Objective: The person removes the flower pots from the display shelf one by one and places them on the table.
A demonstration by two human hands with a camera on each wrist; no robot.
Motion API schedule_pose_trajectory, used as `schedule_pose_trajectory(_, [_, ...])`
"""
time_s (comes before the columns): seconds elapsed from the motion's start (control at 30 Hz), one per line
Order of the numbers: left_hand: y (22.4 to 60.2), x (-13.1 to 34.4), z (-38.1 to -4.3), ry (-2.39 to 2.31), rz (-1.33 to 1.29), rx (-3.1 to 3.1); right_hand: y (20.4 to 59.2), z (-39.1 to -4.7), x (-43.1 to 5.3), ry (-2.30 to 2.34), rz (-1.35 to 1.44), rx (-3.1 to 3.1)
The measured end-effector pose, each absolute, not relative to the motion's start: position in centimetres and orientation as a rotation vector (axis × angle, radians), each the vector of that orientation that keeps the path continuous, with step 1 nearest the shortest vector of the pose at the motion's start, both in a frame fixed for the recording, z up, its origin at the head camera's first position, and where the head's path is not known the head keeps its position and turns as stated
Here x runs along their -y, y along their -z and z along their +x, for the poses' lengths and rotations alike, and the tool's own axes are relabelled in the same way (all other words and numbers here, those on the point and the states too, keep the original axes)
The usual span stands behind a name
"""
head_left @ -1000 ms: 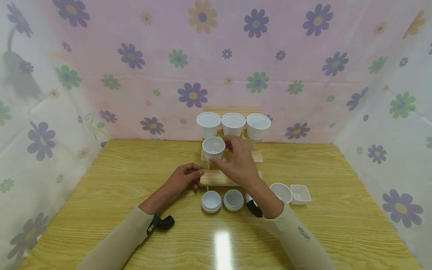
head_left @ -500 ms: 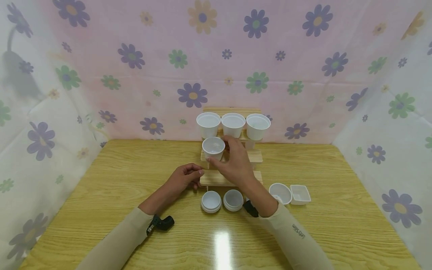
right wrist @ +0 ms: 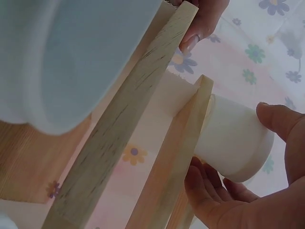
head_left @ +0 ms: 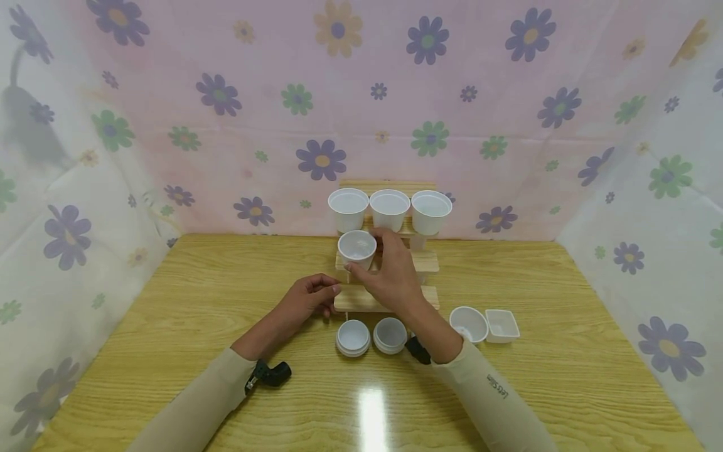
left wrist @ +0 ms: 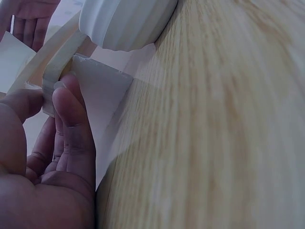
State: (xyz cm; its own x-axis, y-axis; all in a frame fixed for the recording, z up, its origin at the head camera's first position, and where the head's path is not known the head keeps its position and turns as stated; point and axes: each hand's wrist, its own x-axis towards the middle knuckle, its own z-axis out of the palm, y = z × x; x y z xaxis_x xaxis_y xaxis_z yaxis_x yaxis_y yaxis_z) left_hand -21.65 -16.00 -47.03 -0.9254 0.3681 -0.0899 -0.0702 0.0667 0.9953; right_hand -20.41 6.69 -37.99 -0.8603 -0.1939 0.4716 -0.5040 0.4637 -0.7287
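Head view, with the pale wooden stepped stand (head_left: pixel 427 261) as the clock's centre: at 9 o'clock the right hand (head_left: pixel 392 271) holds a round white plastic-looking cup (head_left: pixel 357 247), thumb and fingers around its sides. At 8, the left hand (head_left: pixel 307 298) pinches the end of the front step (head_left: pixel 367 299). Three round white tubs (head_left: pixel 390 211) line 12; two round white jars (head_left: pixel 353 341) stand at 6; a round white bowl (head_left: pixel 469 325) and square white dish (head_left: pixel 502 326) sit at 4.

Left wrist view: thumb and fingertips grip wood at 10; one ribbed jar shows near 12.

Right wrist view: fingers curl around the cup near 3.
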Motion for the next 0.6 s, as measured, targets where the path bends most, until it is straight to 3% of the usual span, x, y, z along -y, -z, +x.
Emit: schedule_pose_trajectory(0.6, [47.0, 15.9, -21.6, -1.937, 0.287, -2.026, 37.9, -19.3, -7.2, -1.374, 0.579, 2.423])
